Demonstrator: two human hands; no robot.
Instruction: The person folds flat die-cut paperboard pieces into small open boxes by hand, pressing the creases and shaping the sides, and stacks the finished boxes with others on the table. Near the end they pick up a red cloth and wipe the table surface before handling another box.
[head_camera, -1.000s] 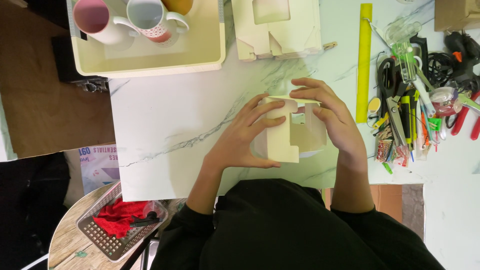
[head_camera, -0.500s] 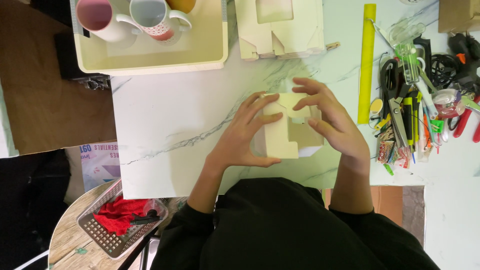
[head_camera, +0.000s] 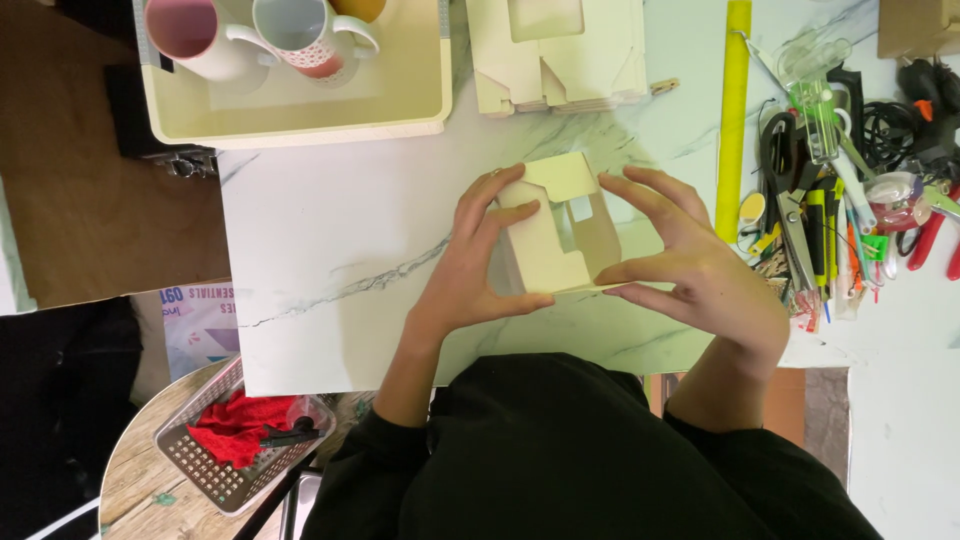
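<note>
**A:** The left hand (head_camera: 475, 265) — what's it doing?

**B:** It is curled around the left side of a cream cardboard box (head_camera: 553, 235), half folded. The fingers press on the top edge and on the near panel, the thumb sits under the lower corner. So it is gripping the box, not lying flat.

**A:** And the right hand (head_camera: 690, 265)?

**B:** It comes in from the other side. Its fingers are spread and bent, the tips touching the right flap and the thin bottom edge of the box. It holds the box too, more lightly, with the palm clear of the card.

**A:** Where is the box itself?

**B:** Between the two hands, on the white marbled tabletop (head_camera: 330, 240), roughly at the middle of it and just in front of the person's black sleeves. One panel stands tilted up, showing a small cut-out window.

**A:** What lies around it?

**B:** Behind it, a stack of flat cream box blanks (head_camera: 560, 50). To the far left, a cream tray (head_camera: 300, 115) with mugs in it. To the right, a yellow ruler (head_camera: 733, 110) lying lengthwise, and beyond that a heap of scissors, pens and pliers (head_camera: 850, 200). Down at the lower left, off the table, a mesh basket (head_camera: 215, 465) with red cloth in it.
</note>
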